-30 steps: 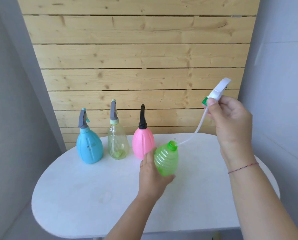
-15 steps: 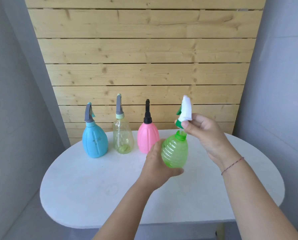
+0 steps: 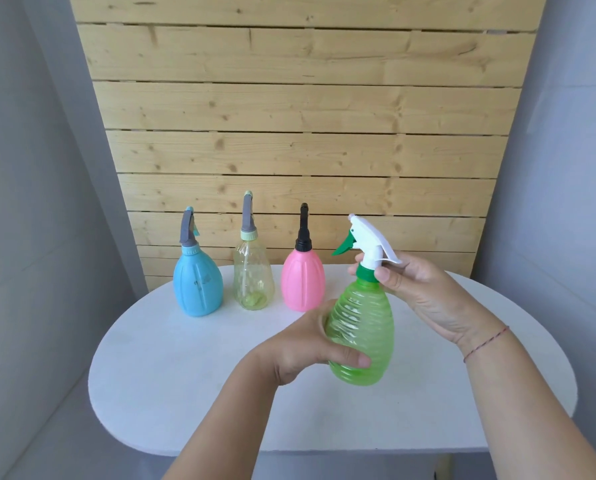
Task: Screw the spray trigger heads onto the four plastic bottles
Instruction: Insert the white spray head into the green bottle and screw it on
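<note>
My left hand (image 3: 308, 348) grips the body of a ribbed green bottle (image 3: 364, 330), held upright above the white table (image 3: 192, 382). A white spray trigger head (image 3: 367, 242) with a green lever and green collar sits on the bottle's neck. My right hand (image 3: 417, 292) pinches that collar between thumb and fingers. At the back of the table stand a blue bottle (image 3: 198, 289), a clear yellowish bottle (image 3: 253, 280) and a pink bottle (image 3: 302, 280), each with a trigger head on top.
A wooden plank wall (image 3: 289, 133) rises right behind the table. Grey walls close in on the left and right. The table's front edge (image 3: 324, 453) is near my forearms.
The trigger head came down from up at the right, its tube slid into the green bottle, and it now sits on the neck. My view has moved closer.
</note>
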{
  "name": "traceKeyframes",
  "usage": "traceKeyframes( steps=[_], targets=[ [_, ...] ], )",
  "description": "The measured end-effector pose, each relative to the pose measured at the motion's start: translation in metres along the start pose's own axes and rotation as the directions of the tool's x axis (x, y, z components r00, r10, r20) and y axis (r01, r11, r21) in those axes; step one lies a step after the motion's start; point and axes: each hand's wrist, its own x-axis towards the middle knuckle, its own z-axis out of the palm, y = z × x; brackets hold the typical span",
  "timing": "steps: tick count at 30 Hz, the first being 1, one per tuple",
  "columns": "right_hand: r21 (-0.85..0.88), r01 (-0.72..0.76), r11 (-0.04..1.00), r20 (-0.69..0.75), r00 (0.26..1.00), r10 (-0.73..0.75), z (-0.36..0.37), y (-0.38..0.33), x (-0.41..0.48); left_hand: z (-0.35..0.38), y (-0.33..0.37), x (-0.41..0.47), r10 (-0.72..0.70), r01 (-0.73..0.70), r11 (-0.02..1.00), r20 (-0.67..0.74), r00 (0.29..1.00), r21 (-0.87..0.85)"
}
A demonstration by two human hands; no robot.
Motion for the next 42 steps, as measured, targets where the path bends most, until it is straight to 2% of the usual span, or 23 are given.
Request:
traceKeyframes(
  steps=[6, 10, 16, 25, 30, 34, 38, 40, 42],
  targets=[
    [-0.004, -0.013, 1.0, 0.068, 0.998, 0.013, -0.002, -0.002, -0.003, -0.007, 0.002, -0.007, -0.008, 0.017, 0.999, 0.185, 0.983, -0.047],
    [0.172, -0.028, 0.985, 0.153, 0.988, 0.001, -0.001, -0.003, -0.006, -0.008, -0.003, -0.013, 0.034, 0.029, 0.979, 0.299, 0.954, -0.203],
    [0.363, -0.039, 0.931, 0.161, 0.987, -0.022, 0.006, -0.004, -0.003, -0.001, -0.008, -0.014, 0.06, 0.048, 0.92, 0.261, 0.964, -0.389],
    [0.438, -0.085, 0.895, 0.192, 0.981, -0.001, 0.012, 0.001, -0.001, -0.005, -0.012, -0.01, 0.087, 0.027, 0.919, 0.27, 0.959, -0.393],
    [0.434, -0.053, 0.899, 0.149, 0.989, -0.013, 0.014, 0.001, 0.001, -0.003, -0.011, -0.009, 0.138, -0.018, 0.919, 0.278, 0.95, -0.394],
    [0.325, -0.048, 0.944, 0.013, 0.999, 0.047, 0.011, 0.003, 0.004, -0.006, -0.011, -0.003, 0.107, -0.053, 0.95, 0.162, 0.981, -0.307],
    [0.242, -0.059, 0.968, -0.181, 0.978, 0.105, 0.013, 0.01, 0.006, -0.003, -0.009, 0.003, 0.061, -0.062, 0.968, -0.012, 0.998, -0.243],
    [0.221, -0.056, 0.974, -0.283, 0.952, 0.119, 0.017, 0.014, 0.008, 0.003, -0.005, 0.006, 0.037, -0.064, 0.981, -0.15, 0.988, -0.182],
    [0.218, -0.033, 0.975, -0.386, 0.915, 0.117, 0.023, 0.018, 0.01, 0.016, -0.003, 0.01, 0.025, -0.049, 0.997, -0.343, 0.939, -0.061]
  ],
)
